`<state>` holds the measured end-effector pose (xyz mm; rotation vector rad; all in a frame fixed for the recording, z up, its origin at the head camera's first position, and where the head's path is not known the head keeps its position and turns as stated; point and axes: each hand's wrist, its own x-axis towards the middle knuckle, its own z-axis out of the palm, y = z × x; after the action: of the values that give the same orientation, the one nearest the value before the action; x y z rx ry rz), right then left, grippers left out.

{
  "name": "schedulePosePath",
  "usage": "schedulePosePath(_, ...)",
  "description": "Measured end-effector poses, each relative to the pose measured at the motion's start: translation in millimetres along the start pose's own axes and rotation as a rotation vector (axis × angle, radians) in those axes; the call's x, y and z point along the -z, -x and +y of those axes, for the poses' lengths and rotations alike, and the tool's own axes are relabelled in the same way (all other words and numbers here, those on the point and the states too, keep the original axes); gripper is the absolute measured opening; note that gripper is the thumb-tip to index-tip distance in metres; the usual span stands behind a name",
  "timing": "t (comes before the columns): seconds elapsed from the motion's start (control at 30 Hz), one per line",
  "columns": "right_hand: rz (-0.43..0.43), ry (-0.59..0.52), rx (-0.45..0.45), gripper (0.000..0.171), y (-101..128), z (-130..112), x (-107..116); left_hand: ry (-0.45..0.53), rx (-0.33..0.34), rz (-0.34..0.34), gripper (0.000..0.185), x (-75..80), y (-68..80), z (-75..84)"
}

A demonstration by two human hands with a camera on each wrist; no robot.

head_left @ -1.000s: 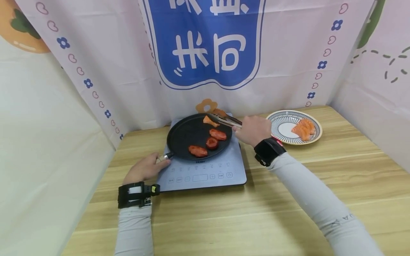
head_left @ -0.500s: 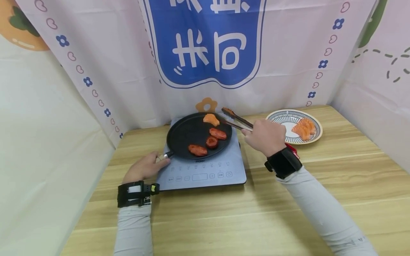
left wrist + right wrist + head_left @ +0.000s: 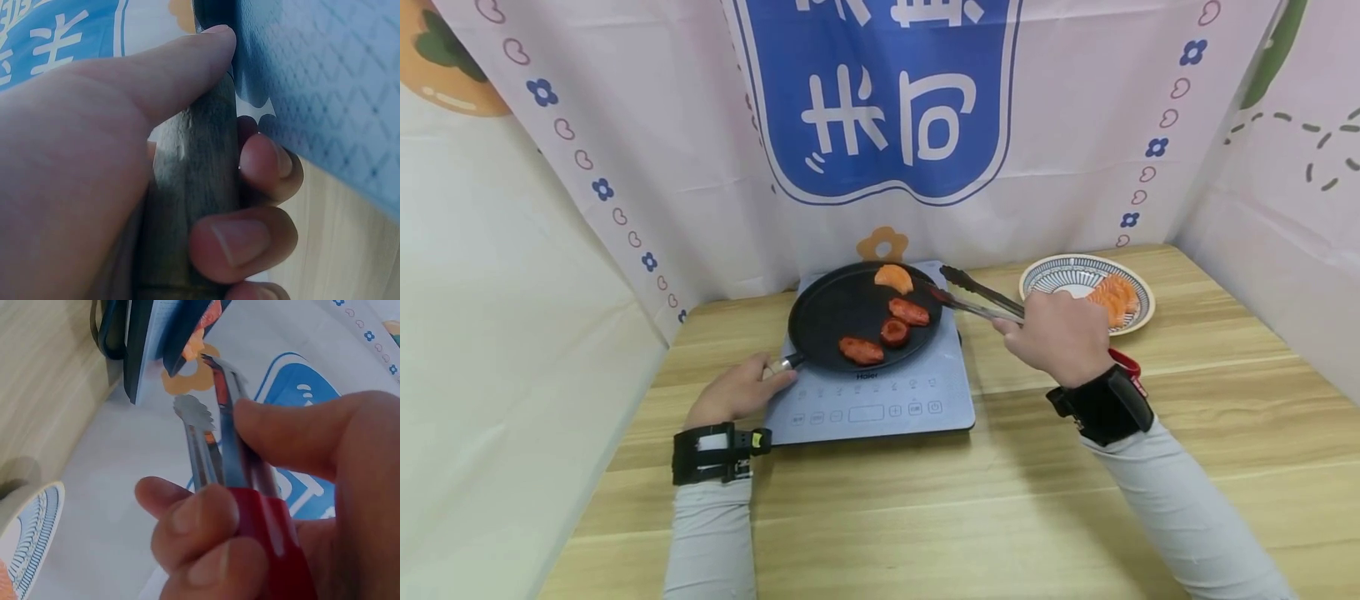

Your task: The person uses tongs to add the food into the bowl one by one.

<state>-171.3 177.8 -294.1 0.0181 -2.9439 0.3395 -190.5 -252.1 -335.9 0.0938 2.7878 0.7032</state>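
My left hand [image 3: 737, 393] grips the wooden handle [image 3: 194, 169] of a flat black frying pan [image 3: 835, 312], fingers curled round it. In my right hand [image 3: 1063, 337] is a pair of metal tongs [image 3: 981, 300] with a red grip [image 3: 269, 537]; the tips stand apart at the pan's right rim with nothing between them. An orange salmon slice [image 3: 893, 278] lies at the pan's far right side. Below it are two reddish browned pieces [image 3: 909, 312], [image 3: 861, 350] and a round red piece [image 3: 895, 332] between them.
The pan sits on a pale Haier induction cooktop [image 3: 880, 414]. A patterned plate [image 3: 1037, 275] with several salmon slices [image 3: 1116, 300] stands at the right, partly behind my right hand. A printed curtain [image 3: 700, 167] hangs along the table's [image 3: 880, 517] back edge.
The tongs let go of the salmon slice, which now lies flat in the pan. My right hand has drawn back to the right, towards the plate. My left hand stays on the handle.
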Motion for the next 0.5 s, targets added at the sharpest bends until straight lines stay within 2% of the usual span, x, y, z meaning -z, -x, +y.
schedulePosePath(0.33, -0.024, -0.011, -0.032, 0.058, 13, 17, 12, 0.001, -0.001, -0.001, 0.041, 0.5, -0.9, 2.7)
schedulePosePath(0.5, -0.044, -0.002, -0.056, 0.060, 16, 26, 18, -0.010, -0.002, -0.004, 0.045, 0.7, 0.7, 2.9)
